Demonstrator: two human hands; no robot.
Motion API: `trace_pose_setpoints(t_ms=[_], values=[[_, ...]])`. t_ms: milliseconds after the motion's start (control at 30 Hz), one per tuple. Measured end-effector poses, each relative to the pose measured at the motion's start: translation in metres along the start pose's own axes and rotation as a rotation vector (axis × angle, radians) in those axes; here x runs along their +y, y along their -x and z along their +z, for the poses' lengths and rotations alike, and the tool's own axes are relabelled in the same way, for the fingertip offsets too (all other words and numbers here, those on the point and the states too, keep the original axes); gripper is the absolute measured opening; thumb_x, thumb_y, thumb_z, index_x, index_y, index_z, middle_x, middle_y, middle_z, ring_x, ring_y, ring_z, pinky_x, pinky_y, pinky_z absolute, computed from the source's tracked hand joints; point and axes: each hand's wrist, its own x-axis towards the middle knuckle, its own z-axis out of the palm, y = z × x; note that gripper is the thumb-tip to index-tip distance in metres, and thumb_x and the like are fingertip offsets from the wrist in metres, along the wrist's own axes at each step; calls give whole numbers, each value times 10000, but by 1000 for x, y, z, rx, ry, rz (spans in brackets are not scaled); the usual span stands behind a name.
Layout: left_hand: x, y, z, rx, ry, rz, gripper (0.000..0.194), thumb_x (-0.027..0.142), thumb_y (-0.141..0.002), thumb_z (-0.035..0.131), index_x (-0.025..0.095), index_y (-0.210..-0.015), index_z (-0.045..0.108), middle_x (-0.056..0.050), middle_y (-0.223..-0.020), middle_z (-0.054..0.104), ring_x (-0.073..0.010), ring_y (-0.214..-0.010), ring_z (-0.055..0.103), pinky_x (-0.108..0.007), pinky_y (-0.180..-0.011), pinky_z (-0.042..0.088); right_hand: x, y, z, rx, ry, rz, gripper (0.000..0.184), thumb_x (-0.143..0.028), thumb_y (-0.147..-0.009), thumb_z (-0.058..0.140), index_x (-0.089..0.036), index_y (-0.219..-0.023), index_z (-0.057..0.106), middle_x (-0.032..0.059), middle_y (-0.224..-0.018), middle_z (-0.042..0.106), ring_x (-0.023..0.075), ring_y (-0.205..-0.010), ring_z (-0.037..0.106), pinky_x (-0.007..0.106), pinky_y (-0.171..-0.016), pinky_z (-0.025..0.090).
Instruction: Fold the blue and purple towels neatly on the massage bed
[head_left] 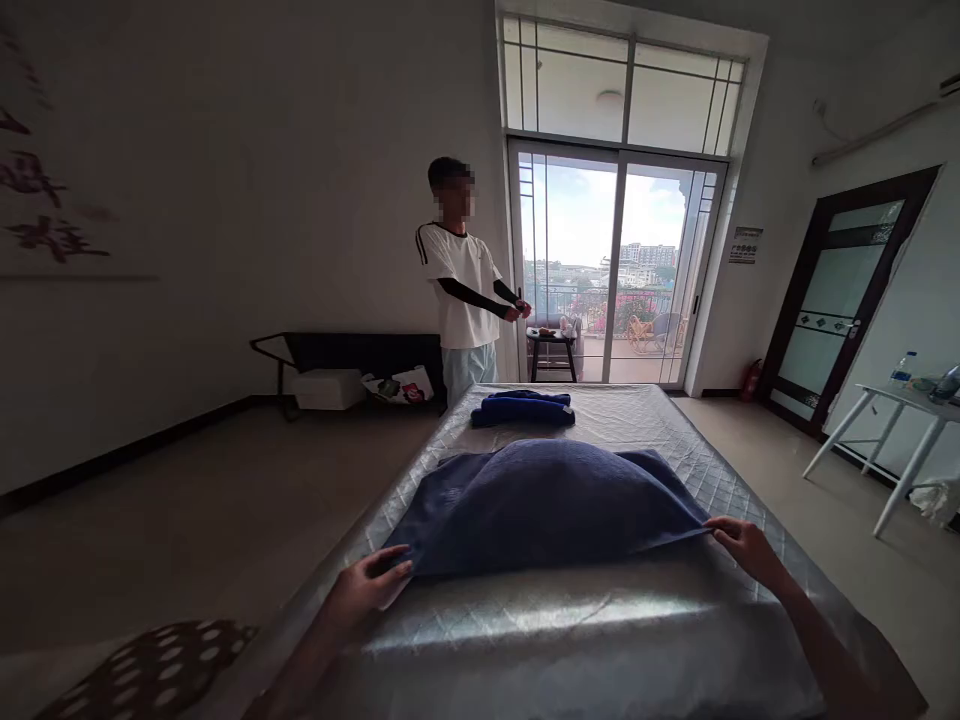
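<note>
A dark blue towel (555, 505) is spread between my two hands, its middle puffed up in a dome above the silvery quilted table cover (645, 660). At the towel's near left corner, my left hand (367, 585) is closed, pinching the cloth between thumb and fingers. My right hand (744, 548) pinches the near right corner, which is pulled out to a point. Beyond the spread towel lies a stack of folded blue cloth (523, 408) with a small white tag at its right end.
A person (466, 290) in a white shirt and black sleeves stands past the far left of the table. Behind are a black bench (360, 352), a dark stool (551, 340) and glass sliding doors (619, 260). At right stands a white table (911, 400) with a bottle (904, 368).
</note>
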Motion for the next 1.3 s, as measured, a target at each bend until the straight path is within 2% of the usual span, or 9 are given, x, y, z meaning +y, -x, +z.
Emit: trace_pose_setpoints(t_ms=[167,367,500,633,733,833,1033,1167,1300], values=[[-18,-5,-7,-58,-126,-1,467,574,-513,702,221,-814,762,-69,-777,779,-325,-838,742,-356,-660,586,11,15,-1,-66,52,-29,314,-453,-684,540,-246,-736,770,27,-780,783,272,-775,732,376,-739,568],[-13,14,-21,-122,-196,-6,561,645,-482,707,237,-860,783,-65,-832,790,-353,-914,732,-387,-718,595,23,30,-18,-87,101,-6,315,-475,-671,551,-256,-729,770,37,-809,784,285,-817,736,400,-800,578],[-27,25,-29,-132,-251,14,522,622,-477,710,247,-832,791,-82,-908,795,-354,-955,726,-387,-787,587,39,33,-23,-143,146,-28,297,-491,-660,575,-279,-711,776,60,-915,793,307,-917,730,426,-867,569],[-44,20,-50,10,-362,63,401,569,-590,624,246,-767,783,-99,-859,775,-325,-880,728,-376,-744,583,46,22,-29,-208,176,-57,320,-543,-687,601,-289,-736,789,74,-959,790,315,-951,725,442,-888,568],[-42,-1,-56,160,-520,81,331,476,-702,535,239,-735,764,-96,-817,735,-273,-742,712,-352,-672,569,35,-3,-24,-125,209,-90,349,-528,-767,540,-281,-786,786,72,-976,786,302,-973,719,443,-899,563],[-21,-34,-37,176,-648,163,347,410,-809,470,233,-848,765,-96,-964,724,-226,-742,708,-313,-694,551,15,-43,-1,-47,272,-96,340,-419,-825,483,-258,-859,779,75,-1022,778,274,-1002,716,429,-940,541],[24,-106,39,-66,-790,357,444,325,-904,383,166,-1175,698,-139,-1260,677,-262,-1161,638,-358,-1009,475,1,-118,77,-31,466,-62,418,-251,-884,439,-190,-1196,710,100,-1329,663,229,-1277,578,373,-1085,434],[17,-134,70,-128,-821,360,514,395,-932,408,203,-1380,572,-109,-1468,550,-258,-1361,493,-390,-1138,365,26,-134,110,-104,662,-16,498,-280,-938,405,-145,-1384,578,130,-1495,507,259,-1398,448,435,-1154,350],[-7,-144,79,-196,-884,297,617,485,-959,372,185,-1494,433,-153,-1591,369,-295,-1461,350,-466,-1192,263,48,-136,117,-141,773,2,539,-330,-981,327,-201,-1488,456,97,-1569,406,255,-1462,341,505,-1174,297]])
